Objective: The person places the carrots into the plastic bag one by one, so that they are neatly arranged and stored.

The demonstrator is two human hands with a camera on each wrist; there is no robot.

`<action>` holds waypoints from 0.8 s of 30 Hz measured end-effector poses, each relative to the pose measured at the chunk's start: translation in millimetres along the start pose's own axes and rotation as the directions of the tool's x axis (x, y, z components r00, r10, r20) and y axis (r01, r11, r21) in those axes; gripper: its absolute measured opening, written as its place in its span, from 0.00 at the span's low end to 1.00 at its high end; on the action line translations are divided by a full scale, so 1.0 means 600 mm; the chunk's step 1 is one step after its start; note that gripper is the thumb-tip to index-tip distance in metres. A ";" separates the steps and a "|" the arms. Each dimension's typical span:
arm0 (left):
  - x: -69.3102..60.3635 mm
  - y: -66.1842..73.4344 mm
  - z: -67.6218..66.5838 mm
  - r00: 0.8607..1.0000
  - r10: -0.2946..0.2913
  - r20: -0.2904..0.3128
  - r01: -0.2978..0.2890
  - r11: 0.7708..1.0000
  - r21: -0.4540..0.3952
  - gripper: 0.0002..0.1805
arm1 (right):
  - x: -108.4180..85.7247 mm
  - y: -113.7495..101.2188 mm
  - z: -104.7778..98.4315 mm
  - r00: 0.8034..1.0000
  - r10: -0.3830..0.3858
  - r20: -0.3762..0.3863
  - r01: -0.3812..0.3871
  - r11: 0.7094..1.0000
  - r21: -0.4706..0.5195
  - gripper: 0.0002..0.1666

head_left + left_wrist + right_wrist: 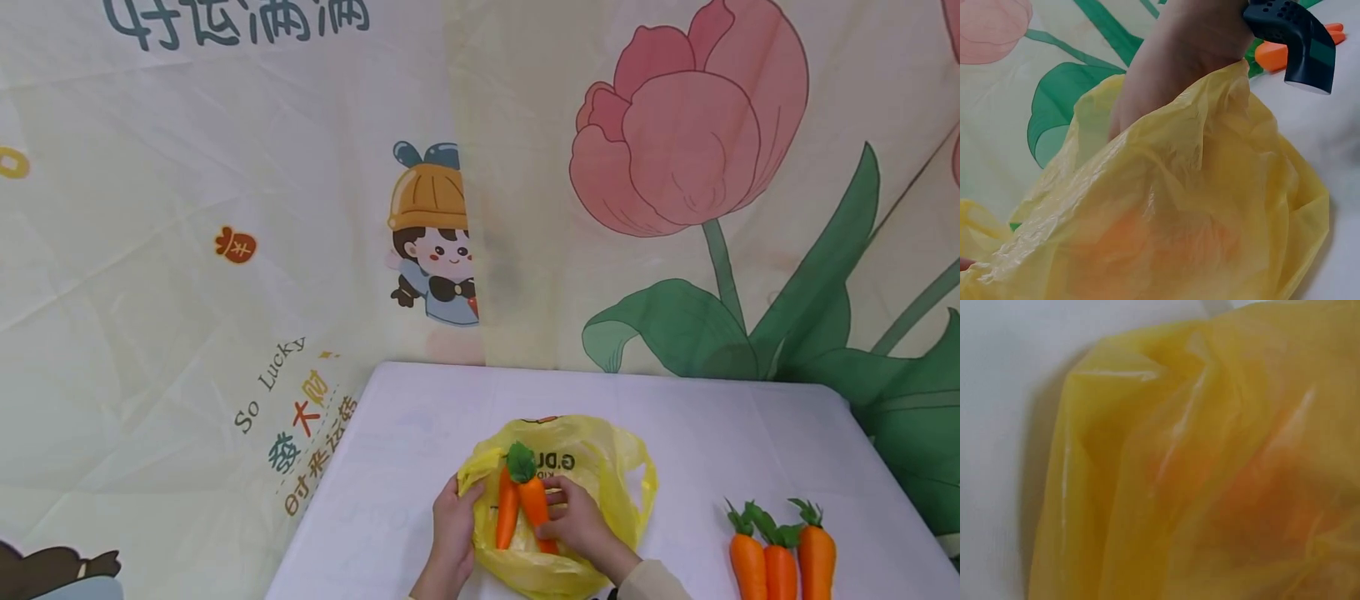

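Observation:
A yellow plastic bag [600, 450] lies with its mouth open on the white-covered table. On its left side my left hand [453, 529] grips the rim, thumb over the plastic. My right hand [581, 521] reaches into the mouth and holds an orange carrot [533, 500] with a green top. Beside that carrot, another carrot [507, 510] lies in the bag, and an orange tip shows just below them. Through the bag [1229, 169] in the left wrist view, orange shapes show faintly; my right hand [1166, 75] goes in behind the plastic. Yellow film [1166, 425] fills most of the right wrist view.
Several carrots lie side by side at the table's right front, among them a right-hand carrot [816, 558]. The white table [420, 417] ends at a printed cloth backdrop [525, 250]. A dark wrist device [1310, 56] sits on my right wrist.

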State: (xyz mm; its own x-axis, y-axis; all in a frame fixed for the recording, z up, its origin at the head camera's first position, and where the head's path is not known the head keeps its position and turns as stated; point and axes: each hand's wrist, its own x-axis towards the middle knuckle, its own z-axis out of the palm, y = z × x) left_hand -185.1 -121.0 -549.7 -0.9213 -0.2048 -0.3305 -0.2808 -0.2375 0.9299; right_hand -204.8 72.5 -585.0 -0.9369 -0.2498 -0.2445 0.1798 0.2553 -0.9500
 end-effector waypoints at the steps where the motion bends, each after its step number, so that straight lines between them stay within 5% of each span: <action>1: 0.000 0.000 0.000 1.000 -0.001 0.001 0.001 1.000 -0.001 0.29 | 0.000 0.002 -0.001 1.000 -0.011 -0.009 0.011 1.000 -0.020 0.41; 12: -0.001 -0.003 0.001 1.000 -0.010 0.016 0.010 1.000 -0.013 0.28 | 0.017 0.013 0.006 0.993 -0.029 -0.114 0.008 0.984 -0.180 0.46; 24: -0.004 0.001 -0.001 1.000 -0.006 0.015 0.006 1.000 -0.011 0.29 | 0.015 0.004 0.021 0.994 -0.048 -0.097 0.041 0.997 -0.069 0.43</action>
State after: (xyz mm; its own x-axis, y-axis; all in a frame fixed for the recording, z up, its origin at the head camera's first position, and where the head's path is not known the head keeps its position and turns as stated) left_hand -182.6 -121.2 -548.5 -0.9237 -0.1891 -0.3333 -0.2831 -0.2494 0.9261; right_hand -209.2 59.3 -592.0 -0.9691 -0.1699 -0.1787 0.1199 0.3085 -0.9436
